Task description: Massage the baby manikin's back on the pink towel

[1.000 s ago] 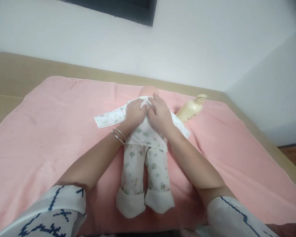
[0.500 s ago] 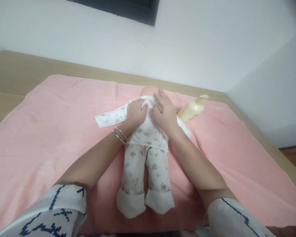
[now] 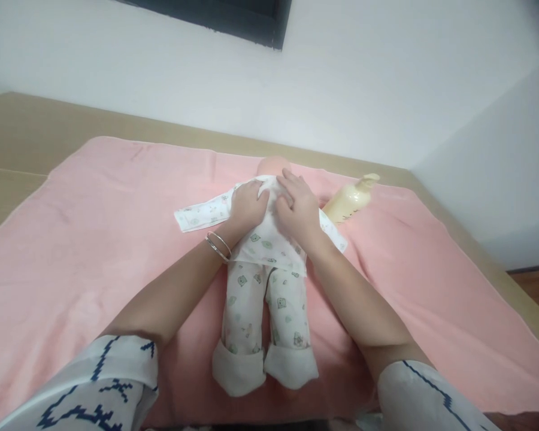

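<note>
A doll lies on its back or front, I cannot tell which, with the round top of its head at the far end. It has on a white printed baby top and matching trousers with turned-up cuffs. My left hand, a bangle at its wrist, is curled over the top near the shoulder, the cloth bunched beside its thumb; its fingertips are partly hidden. On the other side of the chest rests my right hand, fingers apart and stretched toward the neckline.
Beneath the doll a pink blanket covers most of a wooden surface. A pale yellow pump bottle lies tilted beside the doll's right-hand sleeve. White walls rise behind and at the right.
My right hand has shifted slightly left across the top, toward the neckline. My left hand and the doll stay nearly where they were.
</note>
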